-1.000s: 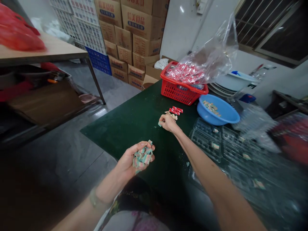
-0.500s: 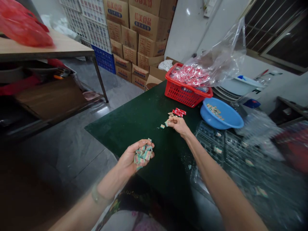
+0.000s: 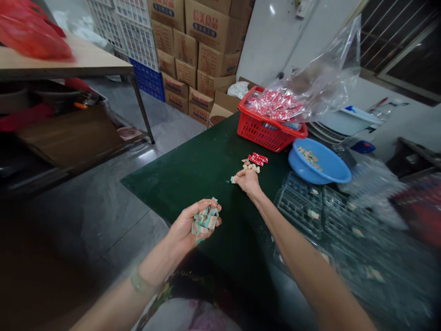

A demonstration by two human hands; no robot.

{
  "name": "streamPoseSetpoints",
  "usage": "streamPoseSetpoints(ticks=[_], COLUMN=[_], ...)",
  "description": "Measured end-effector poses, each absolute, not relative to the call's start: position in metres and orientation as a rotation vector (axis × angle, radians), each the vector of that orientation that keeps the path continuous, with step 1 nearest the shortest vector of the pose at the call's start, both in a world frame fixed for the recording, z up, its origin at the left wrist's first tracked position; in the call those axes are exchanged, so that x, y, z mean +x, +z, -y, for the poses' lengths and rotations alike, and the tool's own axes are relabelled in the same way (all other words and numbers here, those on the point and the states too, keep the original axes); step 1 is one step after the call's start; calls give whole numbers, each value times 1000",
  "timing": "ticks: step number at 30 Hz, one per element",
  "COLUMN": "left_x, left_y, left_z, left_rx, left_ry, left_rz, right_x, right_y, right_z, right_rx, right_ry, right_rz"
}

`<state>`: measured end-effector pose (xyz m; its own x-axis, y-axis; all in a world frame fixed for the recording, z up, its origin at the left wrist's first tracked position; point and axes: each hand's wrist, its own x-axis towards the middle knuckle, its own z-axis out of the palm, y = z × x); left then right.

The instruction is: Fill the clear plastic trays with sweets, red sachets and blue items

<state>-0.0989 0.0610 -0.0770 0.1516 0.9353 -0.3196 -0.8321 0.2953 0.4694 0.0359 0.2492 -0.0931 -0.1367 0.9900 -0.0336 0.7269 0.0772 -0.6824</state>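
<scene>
My left hand [image 3: 188, 225] is cupped palm-up at the near edge of the dark green table [image 3: 193, 174], closed round a heap of striped pastel candy pieces [image 3: 204, 219]. My right hand [image 3: 246, 179] reaches out over the table with its fingers pinched on a small pastel candy piece [image 3: 234, 179] lying on the surface. Just beyond it lie a few loose beige pieces [image 3: 251, 166] and small red-and-white packets [image 3: 258, 159].
A red basket [image 3: 270, 131] with a clear bag of red packets stands at the table's far edge. A blue bowl [image 3: 319, 164] holding candy pieces sits to its right. Clear plastic trays [image 3: 310, 207] cover the right side. Cardboard boxes [image 3: 196, 41] are stacked behind; a wooden table [image 3: 69, 64] stands left.
My right hand has shifted slightly left and closed on the loose candy piece on the table. My left hand holds its heap in the same place.
</scene>
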Motion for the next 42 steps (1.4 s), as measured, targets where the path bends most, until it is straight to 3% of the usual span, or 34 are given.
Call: streamPoseSetpoints(ticks=[14, 30, 42], left_x=[-95, -96, -89], left_y=[-75, -76, -80], left_z=[-60, -61, -65], left_rx=[247, 254, 275], left_ry=[1314, 1323, 1336], left_rz=[-675, -695, -698], right_x=[41, 34, 56], right_y=[-90, -102, -92], right_z=[-240, -249, -217], right_rx=[-1429, -1415, -1162], right_ry=[622, 868, 986], right_rz=[2187, 2020, 1984])
